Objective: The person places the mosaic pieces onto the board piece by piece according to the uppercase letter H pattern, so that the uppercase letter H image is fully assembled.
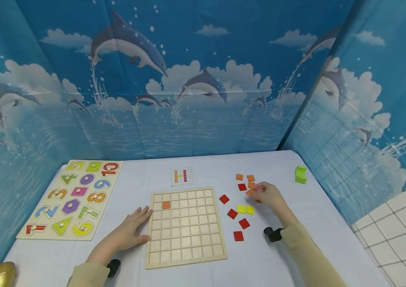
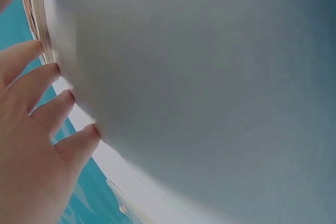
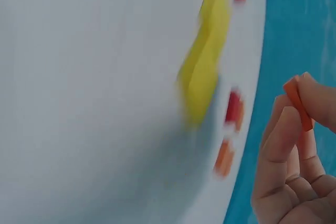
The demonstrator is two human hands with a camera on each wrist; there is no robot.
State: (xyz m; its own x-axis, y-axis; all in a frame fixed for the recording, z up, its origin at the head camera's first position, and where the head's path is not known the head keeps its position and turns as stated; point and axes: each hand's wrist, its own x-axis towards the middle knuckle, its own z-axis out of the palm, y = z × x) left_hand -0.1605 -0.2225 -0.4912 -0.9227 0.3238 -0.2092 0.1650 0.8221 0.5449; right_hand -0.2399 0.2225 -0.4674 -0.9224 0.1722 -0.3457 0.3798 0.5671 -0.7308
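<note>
A wooden grid board (image 1: 186,225) lies on the white table, with one orange square tile (image 1: 166,205) in a cell near its upper left. My left hand (image 1: 130,230) touches the board's left edge, its fingers spread and fairly straight. In the left wrist view those fingers (image 2: 47,95) meet the pale board edge. To the right of the board, my right hand (image 1: 268,195) pinches an orange square tile (image 3: 298,103) between thumb and fingers, above the table. Around it lie other orange tiles (image 1: 239,176), several red tiles (image 1: 232,214) and two yellow tiles (image 1: 249,209).
A small card (image 1: 182,176) printed with a coloured grid pattern lies behind the board. At the left is a number and shape puzzle board (image 1: 70,199). A green block (image 1: 300,174) stands at the far right, and a gold object (image 1: 2,274) sits at the lower left. Dolphin curtains (image 1: 203,79) enclose the table.
</note>
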